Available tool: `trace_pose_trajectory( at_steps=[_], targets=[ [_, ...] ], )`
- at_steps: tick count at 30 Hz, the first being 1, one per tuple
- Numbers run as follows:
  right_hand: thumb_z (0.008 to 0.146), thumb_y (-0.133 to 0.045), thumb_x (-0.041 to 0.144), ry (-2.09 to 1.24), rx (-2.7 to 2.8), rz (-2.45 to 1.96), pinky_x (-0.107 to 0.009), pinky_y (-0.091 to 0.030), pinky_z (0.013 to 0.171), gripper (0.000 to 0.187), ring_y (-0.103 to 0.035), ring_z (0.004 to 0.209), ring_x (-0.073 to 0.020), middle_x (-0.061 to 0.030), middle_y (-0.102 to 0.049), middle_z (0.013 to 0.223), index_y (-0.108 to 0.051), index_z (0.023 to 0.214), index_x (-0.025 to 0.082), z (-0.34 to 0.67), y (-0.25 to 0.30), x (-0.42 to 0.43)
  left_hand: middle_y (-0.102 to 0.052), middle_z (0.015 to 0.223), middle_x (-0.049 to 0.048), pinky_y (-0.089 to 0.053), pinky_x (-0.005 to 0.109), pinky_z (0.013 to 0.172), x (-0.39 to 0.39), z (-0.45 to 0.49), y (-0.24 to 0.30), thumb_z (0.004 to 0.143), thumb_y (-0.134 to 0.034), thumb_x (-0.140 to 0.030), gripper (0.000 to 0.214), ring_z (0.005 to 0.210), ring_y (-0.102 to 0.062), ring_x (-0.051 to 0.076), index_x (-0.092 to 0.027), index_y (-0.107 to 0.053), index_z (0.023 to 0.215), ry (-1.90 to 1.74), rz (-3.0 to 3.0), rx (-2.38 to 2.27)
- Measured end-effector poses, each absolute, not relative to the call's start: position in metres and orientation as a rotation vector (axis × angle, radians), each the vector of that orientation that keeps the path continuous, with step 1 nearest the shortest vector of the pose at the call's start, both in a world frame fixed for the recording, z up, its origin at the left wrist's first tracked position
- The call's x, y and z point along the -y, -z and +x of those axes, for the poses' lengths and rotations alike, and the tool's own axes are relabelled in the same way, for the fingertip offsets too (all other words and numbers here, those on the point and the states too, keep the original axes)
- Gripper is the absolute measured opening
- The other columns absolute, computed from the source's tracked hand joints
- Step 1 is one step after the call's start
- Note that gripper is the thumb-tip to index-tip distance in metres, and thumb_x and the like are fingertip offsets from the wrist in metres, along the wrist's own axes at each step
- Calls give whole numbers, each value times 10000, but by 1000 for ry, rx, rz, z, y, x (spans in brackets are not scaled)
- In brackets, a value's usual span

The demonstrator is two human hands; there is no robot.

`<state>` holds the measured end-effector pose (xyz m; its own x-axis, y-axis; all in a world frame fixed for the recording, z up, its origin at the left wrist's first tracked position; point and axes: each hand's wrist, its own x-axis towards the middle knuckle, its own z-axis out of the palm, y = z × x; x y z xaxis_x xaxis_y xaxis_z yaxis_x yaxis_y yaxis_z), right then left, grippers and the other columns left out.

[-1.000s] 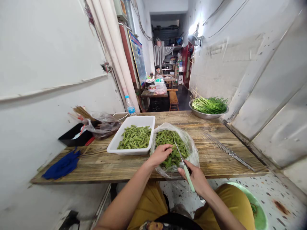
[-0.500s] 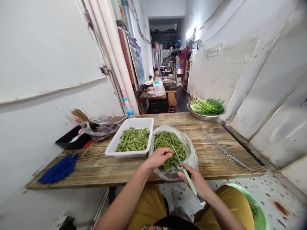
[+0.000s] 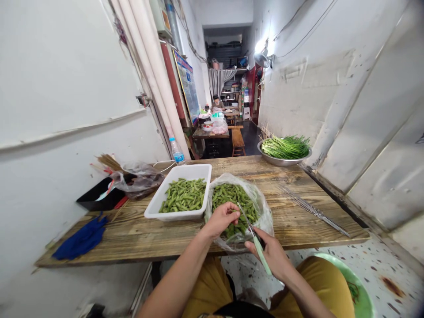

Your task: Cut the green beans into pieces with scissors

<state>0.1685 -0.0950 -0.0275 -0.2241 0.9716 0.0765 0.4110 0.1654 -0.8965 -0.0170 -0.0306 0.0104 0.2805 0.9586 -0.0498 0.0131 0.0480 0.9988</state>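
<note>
While it's a pretty quiet moment in the head view, one small thing has shifted since a second ago: the tips of the steel scissors with a mint-green handle (image 3: 261,255) now sit closer in, right by the fingertips of the bare left hand (image 3: 223,219). I read that as the same bit of work at the same spot, with neither heap of pods visibly changed.

The left hand is over the bag, thumb and fingers curled into a near pinch (too small to tell if they meet or have a pod between them). The bare right hand (image 3: 274,255) is wrapped round the scissors; can't tell how far apart the blades are.

Count-wise: two heaps of green bean pods, way too many to number. One fills the clear, crumpled plastic bag (image 3: 266,216) under the hands, the other sits in the white rectangular plastic tray (image 3: 179,216) just left of it. One pair of scissors, one clear bottle with a blue cap (image 3: 178,154), one round silver metal bowl (image 3: 280,162) of long green stems, one bright blue cloth item (image 3: 81,238). Thin metal skewers (image 3: 314,212): several, overlapping, no exact number.
</note>
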Motion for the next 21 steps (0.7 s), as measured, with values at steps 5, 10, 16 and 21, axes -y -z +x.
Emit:
trace_pose_trajectory(
  at_steps=[5,10,16,21],
  targets=[
    [772,-605,397,-1078,1679,-1283,-299,-466,834,490,-602,890,-220,-66,-683,928,-587,1186,136,164,27,98,-526,533,-41,-327,196,523,32,-14,-9,644,-704,-339,303,499,-457,67,-124,-552,793,-1013,1193,-1006],
    [730,-620,498,-1152,1546,-1267,-242,-478,652,479,-582,689,-174,-18,-648,709,-658,1041,136,152,28,96,-517,530,-42,-371,210,529,33,-8,-7,575,-762,-343,351,493,-466,65,-122,-547,742,-1021,911,-914],
    [615,-651,614,-1110,1548,-1276,-222,-440,489,472,-548,529,-162,-1,-574,515,-702,743,163,155,36,74,-589,588,-6,-388,208,545,31,-14,3,570,-754,-352,334,553,-539,88,-134,-535,695,-1229,859,-1053],
    [613,-658,593,-968,1466,-1298,-233,-389,399,547,-475,424,-139,9,-537,471,-690,930,148,190,-13,33,-610,590,-8,-332,188,479,29,-22,12,559,-736,-306,302,494,-507,74,-148,-504,671,-1237,827,-1075]
  ],
)
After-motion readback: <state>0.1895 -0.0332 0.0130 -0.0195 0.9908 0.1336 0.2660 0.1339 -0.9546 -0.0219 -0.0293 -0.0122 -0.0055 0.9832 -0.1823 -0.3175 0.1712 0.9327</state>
